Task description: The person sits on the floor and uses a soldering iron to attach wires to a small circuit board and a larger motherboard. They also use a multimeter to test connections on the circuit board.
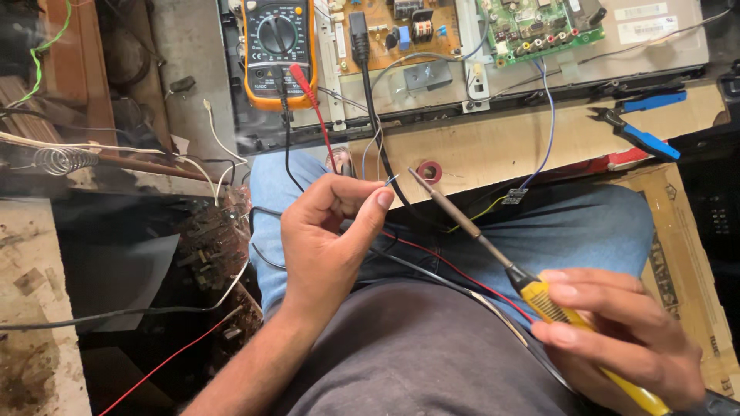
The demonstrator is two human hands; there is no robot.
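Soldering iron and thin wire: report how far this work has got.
Done: the multimeter sits on the opened panel with its leads plugged in, and the circuit boards lie exposed. In hand: the left hand pinches a thin wire by its end, and the right hand aims the soldering iron at it. Left: the tip is close to the wire, but contact cannot be confirmed; no joint shows.

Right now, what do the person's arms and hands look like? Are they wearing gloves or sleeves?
No gloves and no sleeves show. The left hand and its forearm are bare, with short plain nails. The right hand is bare too, with no rings showing. Only the left forearm is in view; the right arm is cut off by the picture's edge.
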